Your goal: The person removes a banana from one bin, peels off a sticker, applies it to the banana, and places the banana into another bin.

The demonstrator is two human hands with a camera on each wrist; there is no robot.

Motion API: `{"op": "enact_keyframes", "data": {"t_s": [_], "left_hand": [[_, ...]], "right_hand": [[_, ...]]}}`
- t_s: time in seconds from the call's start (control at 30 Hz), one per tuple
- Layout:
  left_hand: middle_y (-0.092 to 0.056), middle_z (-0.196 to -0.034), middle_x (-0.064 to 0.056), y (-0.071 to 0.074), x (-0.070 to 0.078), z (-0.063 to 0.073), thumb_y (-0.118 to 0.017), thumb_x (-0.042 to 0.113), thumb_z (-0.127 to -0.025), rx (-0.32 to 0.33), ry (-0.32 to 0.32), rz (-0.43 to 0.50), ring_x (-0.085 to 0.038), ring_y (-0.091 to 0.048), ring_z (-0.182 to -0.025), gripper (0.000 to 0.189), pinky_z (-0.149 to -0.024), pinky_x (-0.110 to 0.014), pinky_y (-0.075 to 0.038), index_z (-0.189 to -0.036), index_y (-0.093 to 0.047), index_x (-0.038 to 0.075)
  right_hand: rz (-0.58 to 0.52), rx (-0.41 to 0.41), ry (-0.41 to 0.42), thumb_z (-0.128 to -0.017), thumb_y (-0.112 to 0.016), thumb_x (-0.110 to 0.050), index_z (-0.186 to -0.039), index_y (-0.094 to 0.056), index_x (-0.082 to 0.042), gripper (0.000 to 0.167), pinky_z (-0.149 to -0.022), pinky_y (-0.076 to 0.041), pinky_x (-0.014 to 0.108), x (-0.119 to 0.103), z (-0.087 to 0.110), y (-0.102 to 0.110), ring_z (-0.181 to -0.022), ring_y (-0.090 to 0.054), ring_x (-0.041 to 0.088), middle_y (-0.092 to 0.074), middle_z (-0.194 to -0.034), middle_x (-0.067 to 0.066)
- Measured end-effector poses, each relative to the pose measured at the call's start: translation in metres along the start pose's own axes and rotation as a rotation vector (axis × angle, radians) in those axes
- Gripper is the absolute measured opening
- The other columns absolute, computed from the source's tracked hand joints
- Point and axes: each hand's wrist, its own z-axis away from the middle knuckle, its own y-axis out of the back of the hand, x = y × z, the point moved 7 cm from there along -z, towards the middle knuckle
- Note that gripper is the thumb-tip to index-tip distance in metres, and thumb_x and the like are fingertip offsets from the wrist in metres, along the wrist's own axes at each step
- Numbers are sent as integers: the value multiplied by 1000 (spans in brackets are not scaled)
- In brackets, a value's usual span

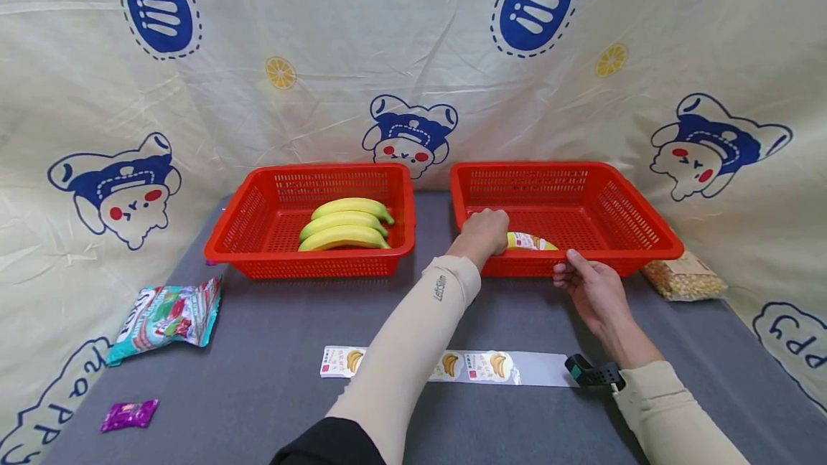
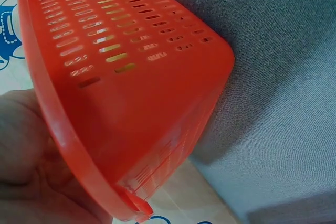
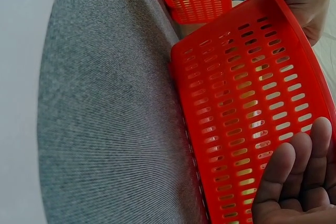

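Note:
My left hand [image 1: 481, 235] reaches over the near left corner of the right red basket [image 1: 636, 214]. It seems to grip one end of a banana [image 1: 549, 245] that bears a white and red label, though its fingertips are hidden by the basket wall. In the right wrist view, yellow parts of the banana [image 3: 244, 85] show through the slots. At the front rim, my right hand [image 1: 597, 293] has its thumb on the edge and its fingers [image 3: 302, 156] curled outside the wall. Several bananas [image 1: 345, 224] lie side by side in the left red basket [image 1: 310, 265].
Banana-printed label stickers [image 1: 489, 366] lie on a strip in front, partly under the left arm. To the left are a turquoise snack bag [image 1: 171, 321] and a small purple packet [image 1: 129, 415]. A bag of corn kernels [image 1: 685, 278] sits beside the right basket.

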Motion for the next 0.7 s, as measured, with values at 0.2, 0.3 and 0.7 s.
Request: {"op": "enact_keyframes", "data": {"t_s": [0.2,0.3,0.7], "left_hand": [[-67,-104,2,1,-1,0,-66,22,-85,21,-24,18,-14,-57,-87,27,-79,-28,-49,-111,-65,19],[-67,-96,2,0,-1,-1,-64,20,-86,41,-48,20,-13,-57,-85,14,-77,-27,-49,-100,-66,18],[-62,-116,3,15,-15,30,-64,26,-88,172,-142,377,-9,-56,-100,34,-87,-26,-49,-121,-63,21]], "right_hand": [[6,6,0,-88,-62,-35,-91,-72,-10,27,-70,-53,21,1,-1,1,-71,-64,10,-72,-76,-3],[7,11,1,-88,-63,-35,-91,-72,-10,27,-70,-53,21,2,-1,2,-71,-64,10,-72,-76,-3],[21,21,-30,-87,-62,-38,-94,-71,-10,31,-71,-53,22,2,1,-1,-70,-64,11,-72,-77,-3]]}}
